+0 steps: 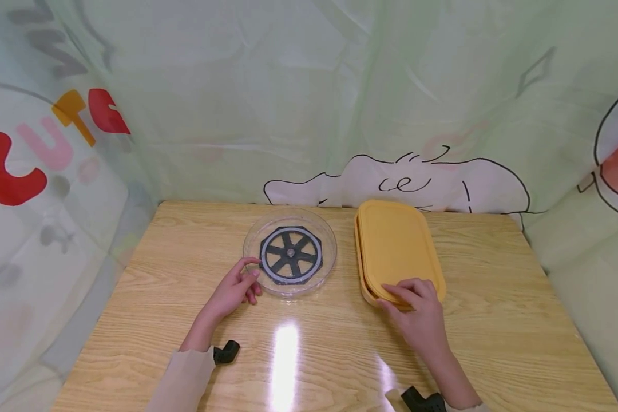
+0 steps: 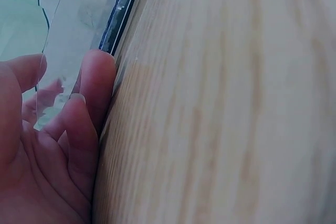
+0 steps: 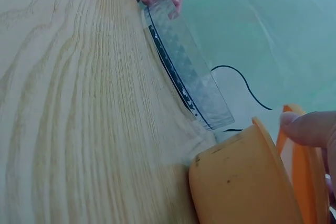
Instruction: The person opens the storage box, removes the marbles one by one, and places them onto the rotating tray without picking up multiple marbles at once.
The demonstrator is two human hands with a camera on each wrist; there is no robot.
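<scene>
A clear round dish (image 1: pixel 329 260) stands on the wooden table, with a black six-spoked wheel shape (image 1: pixel 275 250) and a pale ring inside its outline. At the dish's near-left rim, my left hand (image 1: pixel 235 289) pinches the wall, one finger reaching over the edge and the other fingers outside low down. To the right, a yellow-orange box (image 3: pixel 241 182) carries a matching lid (image 1: pixel 396 246) that sits askew. My right hand (image 1: pixel 419 312) holds the lid's near edge between thumb and fingers. The right wrist view shows a gap between lid and box rim there.
The wooden table (image 1: pixel 494 320) ends at a pale green cloth (image 1: pixel 237 114) with a cartoon drawing and coloured letters, hung behind and along the sides. Black wrist devices (image 1: pixel 226 352) are worn at both sleeves. A bright light reflection lies on the tabletop.
</scene>
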